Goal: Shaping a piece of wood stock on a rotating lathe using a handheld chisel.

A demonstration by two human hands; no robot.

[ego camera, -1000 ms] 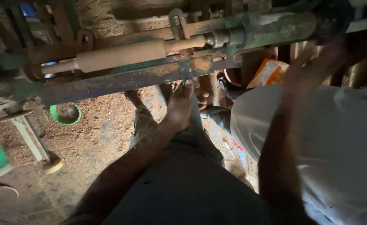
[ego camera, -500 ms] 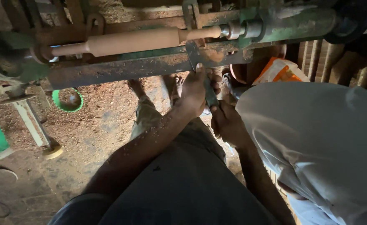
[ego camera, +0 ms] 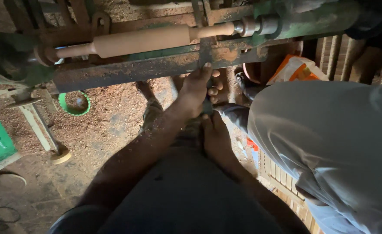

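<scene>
Gripping the dark upright metal tool rest [ego camera: 207, 47] below the pale turned wooden rolling pin [ego camera: 143, 40]: left hand [ego camera: 196, 89] clasped firmly; right hand [ego camera: 215, 132] beneath, grip indiscernible; brace steadily.

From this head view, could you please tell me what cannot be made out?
- Head view: what the right hand grips, hidden below the left hand.
- Rusty metal lathe bed: ends run off-frame.
- Orange-and-white bag: partly behind the pale grey shirt.
</scene>
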